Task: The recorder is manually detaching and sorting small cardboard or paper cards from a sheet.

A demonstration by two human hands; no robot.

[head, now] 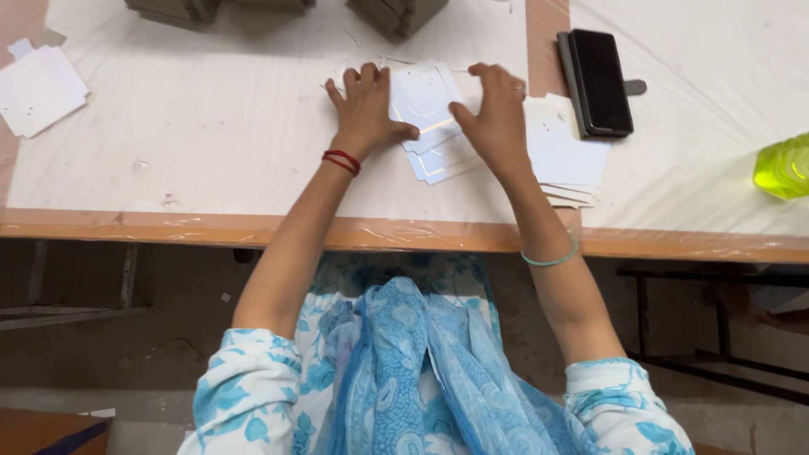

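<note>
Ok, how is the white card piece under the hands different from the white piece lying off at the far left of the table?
The card under the hands shows a thin gold line and a curved mark; the far-left piece looks plain white. The left hand and right hand press on the first, which lies over other cards; the far-left one lies untouched and apart. Both are flat white cut-outs with notched edges on the table.

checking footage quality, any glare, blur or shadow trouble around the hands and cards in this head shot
Head view: even daylight on the white table cover, soft shadows only. Plastic film on the table edge glints. The left hand and right hand are sharp; the white card nearly blends into the cover. The green bottle glows, cropped at the frame edge.
</note>
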